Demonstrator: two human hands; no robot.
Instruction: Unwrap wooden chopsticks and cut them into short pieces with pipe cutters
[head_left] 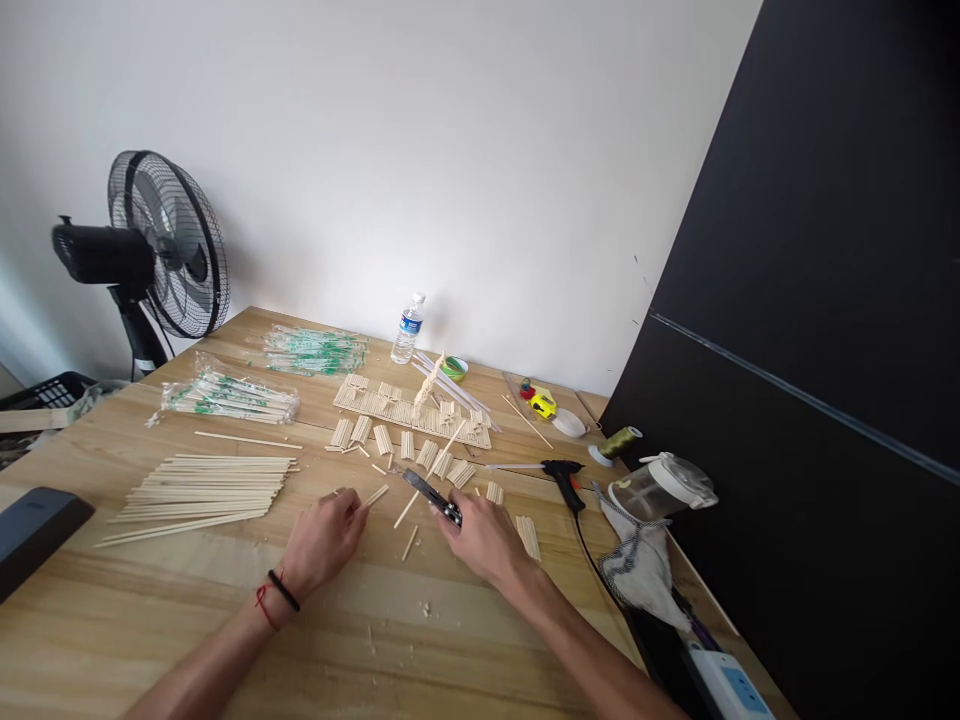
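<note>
My left hand [324,541] rests on the wooden table [187,610] and pinches a short wooden stick [376,495] at its fingertips. My right hand [484,538] is closed on a black cutter [433,495] whose blade points up and left towards a loose stick [406,510]. Another short stick piece [409,543] lies between the hands. Just beyond them lie several small bundles of cut sticks [427,455] and a flat panel of glued sticks [409,410].
A pile of long sticks [199,492] lies at the left, with wrapped chopstick packs [229,398] behind. A glue gun [562,472], thread spool [619,442], jar [660,485], cloth [637,565], water bottle [407,328], fan [161,250] and dark box [34,530] stand around.
</note>
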